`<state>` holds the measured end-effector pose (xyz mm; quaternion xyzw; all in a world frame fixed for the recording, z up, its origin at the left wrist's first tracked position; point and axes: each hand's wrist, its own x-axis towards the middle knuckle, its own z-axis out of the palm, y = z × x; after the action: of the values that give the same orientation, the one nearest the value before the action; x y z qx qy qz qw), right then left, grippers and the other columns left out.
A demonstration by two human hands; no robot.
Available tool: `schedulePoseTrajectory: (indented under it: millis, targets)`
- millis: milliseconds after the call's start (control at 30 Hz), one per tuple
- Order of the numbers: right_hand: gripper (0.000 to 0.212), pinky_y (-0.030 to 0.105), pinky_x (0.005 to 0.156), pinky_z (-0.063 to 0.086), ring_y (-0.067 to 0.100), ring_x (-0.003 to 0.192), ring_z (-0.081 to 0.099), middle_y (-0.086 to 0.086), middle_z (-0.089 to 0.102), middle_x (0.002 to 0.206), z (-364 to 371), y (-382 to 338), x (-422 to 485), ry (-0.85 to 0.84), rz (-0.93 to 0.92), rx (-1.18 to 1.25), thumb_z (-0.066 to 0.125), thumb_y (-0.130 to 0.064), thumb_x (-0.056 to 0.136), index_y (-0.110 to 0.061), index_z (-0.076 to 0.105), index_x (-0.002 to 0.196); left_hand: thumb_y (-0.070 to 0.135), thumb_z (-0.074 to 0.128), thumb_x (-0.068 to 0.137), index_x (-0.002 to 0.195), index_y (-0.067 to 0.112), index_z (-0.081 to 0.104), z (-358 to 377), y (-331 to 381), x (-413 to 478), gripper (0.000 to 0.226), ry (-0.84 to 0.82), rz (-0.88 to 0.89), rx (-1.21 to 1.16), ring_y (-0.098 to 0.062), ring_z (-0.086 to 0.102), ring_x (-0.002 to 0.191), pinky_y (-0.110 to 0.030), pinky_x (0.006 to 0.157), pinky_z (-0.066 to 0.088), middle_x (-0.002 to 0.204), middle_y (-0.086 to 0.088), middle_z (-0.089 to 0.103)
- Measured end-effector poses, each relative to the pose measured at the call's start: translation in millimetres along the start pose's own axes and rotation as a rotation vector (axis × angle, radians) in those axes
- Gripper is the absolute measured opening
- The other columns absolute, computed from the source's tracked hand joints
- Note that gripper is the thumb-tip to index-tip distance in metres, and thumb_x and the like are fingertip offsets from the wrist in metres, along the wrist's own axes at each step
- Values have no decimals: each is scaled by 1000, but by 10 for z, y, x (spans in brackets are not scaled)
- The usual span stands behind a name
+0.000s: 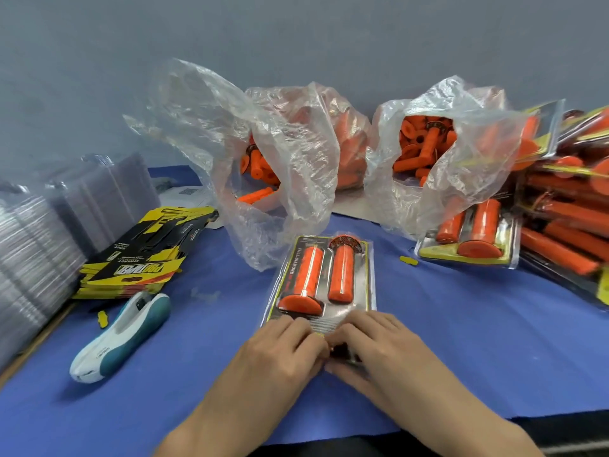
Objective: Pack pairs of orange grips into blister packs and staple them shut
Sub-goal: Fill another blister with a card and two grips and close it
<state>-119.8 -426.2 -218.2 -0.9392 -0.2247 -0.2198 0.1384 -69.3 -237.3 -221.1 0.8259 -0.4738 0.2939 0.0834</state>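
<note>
A clear blister pack (321, 278) lies flat on the blue table cover in front of me, holding two orange grips (304, 275) side by side over a printed card. My left hand (283, 347) and my right hand (369, 344) both rest on the pack's near end, fingers curled, pinching its edge between them. The near edge is hidden under my fingers. A white and teal stapler (122, 334) lies on the cover to the left, apart from both hands.
Two open plastic bags (283, 153) (438, 150) of loose orange grips stand behind the pack. Finished packs (474, 239) pile up at the right. Yellow and black cards (145, 255) and stacked empty clear blisters (36, 258) sit at the left.
</note>
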Motion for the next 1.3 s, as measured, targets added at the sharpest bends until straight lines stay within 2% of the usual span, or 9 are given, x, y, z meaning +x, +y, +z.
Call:
schedulePoseTrajectory:
  millis: [100, 167, 333, 467, 667, 800, 933, 1067, 1300]
  targets:
    - [25, 17, 58, 43, 10, 73, 57, -10, 54, 82, -34, 41, -24, 10, -6, -44, 51, -42, 94, -24, 57, 76, 19, 62, 92, 72, 17, 61, 9, -47, 2, 21, 25, -3, 6, -19, 51, 65, -32, 58, 47, 72, 2, 54]
    - [26, 14, 57, 37, 8, 73, 57, -11, 55, 82, -70, 87, -61, -3, 1, -62, 47, -42, 92, -25, 57, 74, 21, 59, 96, 73, 18, 60, 0, -159, -21, 23, 15, 31, -4, -19, 50, 67, -30, 61, 46, 74, 3, 55]
    - [18, 10, 78, 39, 9, 79, 56, -14, 55, 84, -191, 347, -189, -10, 60, 8, 60, -38, 91, -26, 59, 78, 13, 65, 92, 74, 18, 61, -23, -309, -5, 19, 68, 99, -4, -20, 54, 75, -32, 79, 49, 79, 6, 57]
    - [19, 28, 101, 36, 6, 76, 59, -15, 58, 83, -180, 568, -336, 54, 70, -149, 78, -22, 81, -29, 61, 79, 14, 67, 91, 71, 19, 60, 42, 4, 86, 21, 128, 195, -28, -21, 49, 70, -28, 77, 47, 73, 2, 52]
    - [45, 31, 84, 48, 17, 95, 63, -14, 64, 102, -167, 624, -243, 2, 176, -253, 84, -2, 64, -32, 66, 93, 11, 65, 89, 68, 24, 55, 153, 373, 225, 26, 176, 187, 60, -22, 37, 60, -29, 70, 36, 66, 2, 41]
    - [27, 27, 88, 47, 11, 103, 59, -13, 61, 115, -29, 438, -210, 65, 42, -124, 70, -26, 79, -33, 64, 105, 16, 60, 96, 73, 24, 60, 167, 231, 269, 24, 150, 35, 91, -20, 49, 63, -31, 66, 44, 69, 4, 51]
    - [19, 26, 73, 46, 12, 84, 62, -12, 64, 98, 28, 314, -127, 111, -17, -148, 57, -42, 89, -25, 66, 90, 17, 62, 95, 75, 22, 57, 188, 205, 257, 22, 126, -30, 109, -21, 48, 65, -33, 62, 41, 71, 3, 50]
    - [13, 29, 62, 52, 14, 75, 59, -12, 61, 87, -12, 339, -126, 89, -17, -151, 74, -27, 88, -26, 62, 84, 17, 68, 91, 74, 21, 56, 166, 137, 192, 21, 105, -17, 111, -21, 47, 66, -33, 61, 41, 73, 3, 50]
    - [23, 22, 74, 45, 8, 84, 62, -19, 62, 96, -132, 418, -141, 32, 32, -123, 81, -22, 81, -31, 61, 88, 26, 62, 95, 81, 22, 64, 45, -162, 7, 15, 69, -42, 47, -17, 54, 71, -31, 63, 45, 80, 8, 59]
